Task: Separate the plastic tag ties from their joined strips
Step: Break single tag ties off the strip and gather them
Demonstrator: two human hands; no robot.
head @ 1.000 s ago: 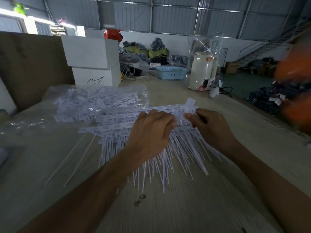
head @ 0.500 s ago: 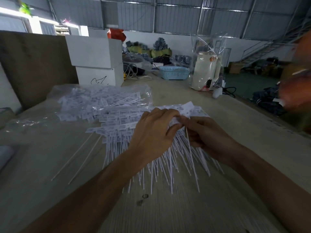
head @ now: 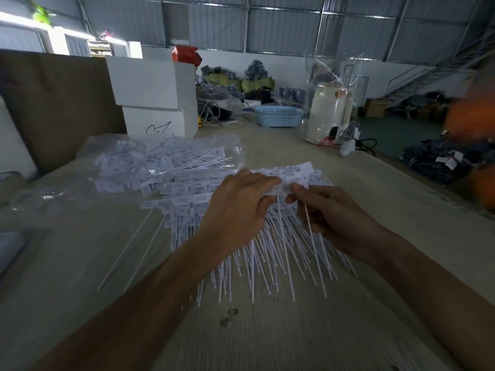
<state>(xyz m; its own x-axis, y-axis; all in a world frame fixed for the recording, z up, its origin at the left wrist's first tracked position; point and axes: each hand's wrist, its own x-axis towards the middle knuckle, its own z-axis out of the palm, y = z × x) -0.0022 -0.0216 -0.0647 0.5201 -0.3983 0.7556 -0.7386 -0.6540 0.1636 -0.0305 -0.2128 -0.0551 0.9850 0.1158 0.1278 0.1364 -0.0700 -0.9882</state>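
A heap of white plastic tag ties (head: pixel 257 247) lies on the table, flat heads at the far side, thin tails fanned toward me. My left hand (head: pixel 238 210) grips a joined strip of tie heads (head: pixel 292 174) from the left. My right hand (head: pixel 332 212) pinches one tie (head: pixel 312 236) at its head, right beside the left fingertips; its tail hangs down across my palm. Two single ties (head: pixel 134 250) lie apart on the left of the heap.
A clear bag of more tag ties (head: pixel 160 162) lies behind the heap on the left. Two stacked white boxes (head: pixel 155 100), a blue basket (head: pixel 278 116) and a bagged white jug (head: pixel 326 113) stand at the far side. The table edge (head: pixel 428 188) runs along the right.
My right hand has closed in on the strip beside the left fingers and now pinches one tie, whose tail has swung free of the heap. The left hand has stayed on the strip.
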